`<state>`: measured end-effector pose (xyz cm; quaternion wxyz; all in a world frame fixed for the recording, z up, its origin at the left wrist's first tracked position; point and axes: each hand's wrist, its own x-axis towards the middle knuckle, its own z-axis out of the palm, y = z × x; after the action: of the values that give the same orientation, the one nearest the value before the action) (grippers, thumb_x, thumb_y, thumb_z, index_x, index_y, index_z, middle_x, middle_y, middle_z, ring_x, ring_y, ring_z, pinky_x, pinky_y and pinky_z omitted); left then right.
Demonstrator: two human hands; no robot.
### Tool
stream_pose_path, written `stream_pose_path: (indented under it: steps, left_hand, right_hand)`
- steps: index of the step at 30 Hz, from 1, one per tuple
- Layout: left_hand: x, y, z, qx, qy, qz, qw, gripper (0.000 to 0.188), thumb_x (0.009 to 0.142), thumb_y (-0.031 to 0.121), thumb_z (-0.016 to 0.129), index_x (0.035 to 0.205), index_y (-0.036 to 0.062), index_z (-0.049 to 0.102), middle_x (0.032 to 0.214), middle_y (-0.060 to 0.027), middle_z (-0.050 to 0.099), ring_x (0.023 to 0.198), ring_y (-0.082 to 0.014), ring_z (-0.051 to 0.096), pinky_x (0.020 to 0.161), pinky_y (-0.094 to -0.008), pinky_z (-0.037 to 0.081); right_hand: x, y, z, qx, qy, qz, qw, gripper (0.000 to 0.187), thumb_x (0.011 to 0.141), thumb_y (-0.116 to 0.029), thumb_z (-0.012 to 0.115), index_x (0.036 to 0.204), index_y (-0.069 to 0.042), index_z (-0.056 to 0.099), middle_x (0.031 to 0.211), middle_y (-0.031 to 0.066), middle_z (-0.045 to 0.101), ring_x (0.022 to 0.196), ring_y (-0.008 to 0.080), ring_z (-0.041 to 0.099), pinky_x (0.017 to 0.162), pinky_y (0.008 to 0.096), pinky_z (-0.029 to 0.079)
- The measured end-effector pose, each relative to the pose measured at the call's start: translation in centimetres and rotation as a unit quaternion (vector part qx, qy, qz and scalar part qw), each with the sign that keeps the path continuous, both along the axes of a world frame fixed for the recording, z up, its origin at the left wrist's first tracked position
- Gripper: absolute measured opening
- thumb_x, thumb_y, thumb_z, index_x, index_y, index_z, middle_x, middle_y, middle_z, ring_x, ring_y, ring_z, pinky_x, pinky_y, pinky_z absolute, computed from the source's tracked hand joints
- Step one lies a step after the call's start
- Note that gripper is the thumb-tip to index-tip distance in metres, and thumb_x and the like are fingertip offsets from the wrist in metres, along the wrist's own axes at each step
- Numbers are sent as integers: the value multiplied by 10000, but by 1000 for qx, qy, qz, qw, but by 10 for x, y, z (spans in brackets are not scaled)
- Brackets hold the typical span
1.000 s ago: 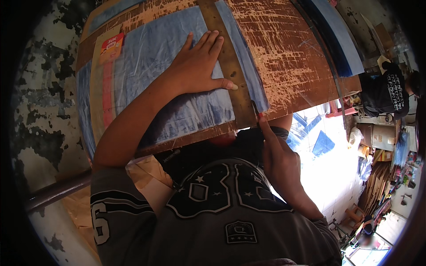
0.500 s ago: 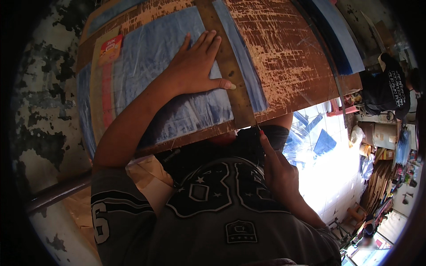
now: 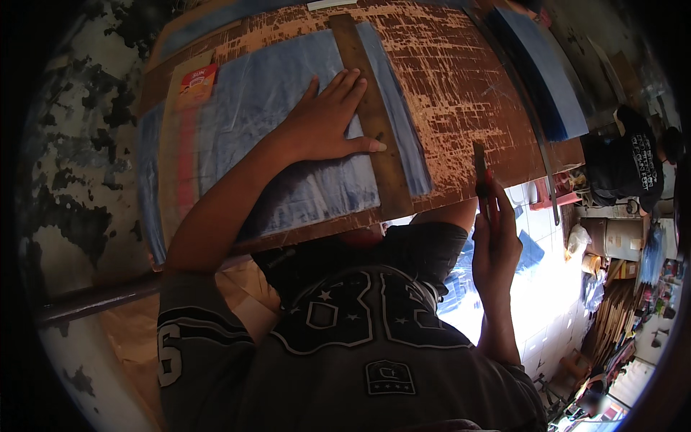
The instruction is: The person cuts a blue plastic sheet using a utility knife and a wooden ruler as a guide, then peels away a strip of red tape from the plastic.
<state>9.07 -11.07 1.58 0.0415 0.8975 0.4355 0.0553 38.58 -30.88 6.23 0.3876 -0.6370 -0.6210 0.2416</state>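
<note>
My left hand (image 3: 327,122) lies open and flat on a stack of thin bluish plastic sheets (image 3: 273,79). Its fingertips and thumb press on a brownish straightedge (image 3: 389,169) that lies across the stack close to its right side. A narrow strip of the blue sheets (image 3: 407,137) shows to the right of the straightedge. Just off the table's near edge, my right hand (image 3: 498,241) grips a cutter knife (image 3: 485,186) with a red handle. Its dark blade points up and away, over the worn tabletop and apart from the sheets.
The brown table (image 3: 461,93) is scored with pale cut marks. Another blue stack (image 3: 547,79) and a dark strip (image 3: 522,93) lie on its right. A red and yellow packet (image 3: 196,83) sits at left. A person in black (image 3: 633,158) is at far right; blue scraps (image 3: 529,252) lie on the floor.
My right hand has moved right and up with the knife, away from the straightedge's near end. My left hand stays on the straightedge. The view has shifted slightly.
</note>
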Motion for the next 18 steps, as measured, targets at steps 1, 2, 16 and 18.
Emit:
stream_pose_path:
  steps: [1,2,16,18]
  left_hand:
    - [-2,2,0,-8,-5,4,1000,1232,836,850,584,1611,-49,251,1698,-254,202,1593,-387,174,1261,-633,173]
    - [-4,3,0,-16,-10,9,1000,1219,840,844,587,1608,-46,263,1696,-253,210,1592,-386,181,1257,-636,177]
    - [8,15,24,-38,49,2,998,1257,780,805,671,1556,-118,316,1629,-296,329,1565,-379,265,1255,-636,177]
    - [7,18,18,-30,49,2,998,1258,782,806,667,1558,-118,313,1624,-299,338,1565,-380,265,1258,-628,180]
  right_hand:
    - [-1,9,3,-9,10,8,1000,489,1054,-10,473,1540,-56,470,1516,178,562,1372,306,586,1119,414,493]
    - [-3,18,6,-19,19,17,999,487,1055,-7,473,1539,-54,470,1524,175,555,1382,303,578,1128,414,486]
    - [-75,259,-25,196,-105,146,964,394,974,-64,587,1365,-91,631,1133,216,741,1014,402,729,853,458,582]
    - [-89,284,-27,189,-128,146,963,376,953,-68,582,1322,-65,651,1109,210,750,996,406,727,864,482,580]
